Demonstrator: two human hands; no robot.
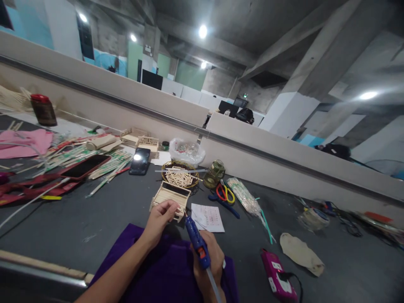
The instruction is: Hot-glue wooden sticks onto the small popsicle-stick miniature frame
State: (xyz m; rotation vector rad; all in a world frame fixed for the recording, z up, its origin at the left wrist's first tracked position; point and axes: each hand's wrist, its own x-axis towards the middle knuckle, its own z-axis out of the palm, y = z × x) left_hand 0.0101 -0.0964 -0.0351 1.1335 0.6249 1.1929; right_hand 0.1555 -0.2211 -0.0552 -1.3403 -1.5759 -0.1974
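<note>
My right hand is wrapped round a blue hot glue gun with a clear glue stick trailing from its back. Its nozzle points at the front right corner of a small wooden stick model, shaped like a bench or bed. There my left hand is closed in a pinch on the model's front edge; whether a separate small stick is also between the fingertips is hidden. Behind the model stands a round basket of short wooden sticks. Beside it lies a sheet of paper with faint markings.
Scissors, a glass jar and a bag of sticks lie to the right. A magenta power strip sits near right. Phones, loose sticks and further wooden models occupy the left. Purple cloth covers the front.
</note>
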